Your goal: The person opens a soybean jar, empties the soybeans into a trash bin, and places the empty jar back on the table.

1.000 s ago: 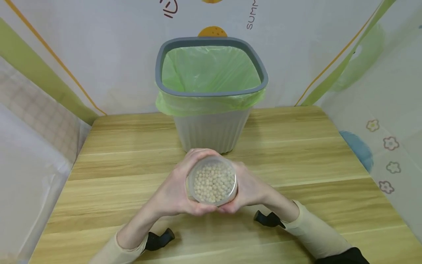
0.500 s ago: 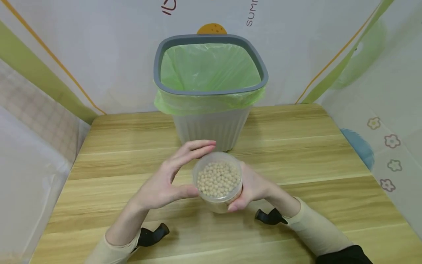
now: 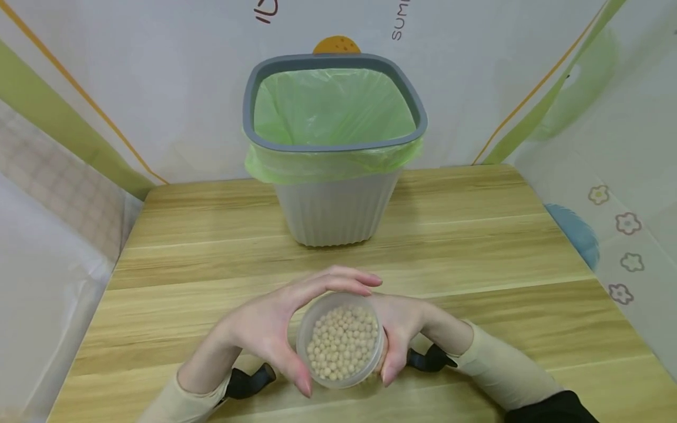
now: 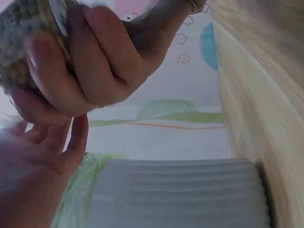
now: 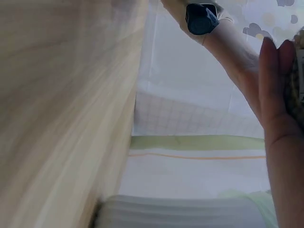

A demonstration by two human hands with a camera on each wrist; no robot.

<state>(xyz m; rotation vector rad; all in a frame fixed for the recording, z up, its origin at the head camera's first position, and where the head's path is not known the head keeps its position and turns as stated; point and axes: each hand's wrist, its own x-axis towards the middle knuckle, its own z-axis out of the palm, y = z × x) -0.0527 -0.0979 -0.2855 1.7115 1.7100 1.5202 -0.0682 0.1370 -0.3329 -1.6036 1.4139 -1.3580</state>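
Observation:
A clear plastic jar (image 3: 342, 343) full of small pale round balls is tilted so its translucent round top faces the head camera. My right hand (image 3: 403, 329) grips its side, fingers wrapped round the body, as the left wrist view also shows. Round the rim curve the fingers and thumb of my left hand (image 3: 288, 320), with a gap between its palm and the jar. The left wrist view has the jar (image 4: 16, 47) at its upper left, partly covered by the right fingers. Only a dark sliver of the jar (image 5: 297, 90) shows in the right wrist view.
A light grey ribbed bin (image 3: 338, 208) with a grey rim and green bag liner (image 3: 335, 108) stands at the table's back, beyond my hands. The wood-grain table (image 3: 201, 252) spreads around, with patterned cloth (image 3: 185, 88) hanging behind and at both sides.
Gripped by both hands at first, the jar came away from the left hand's fingers, which spread and then curved round its rim again. The jar has moved nearer to me.

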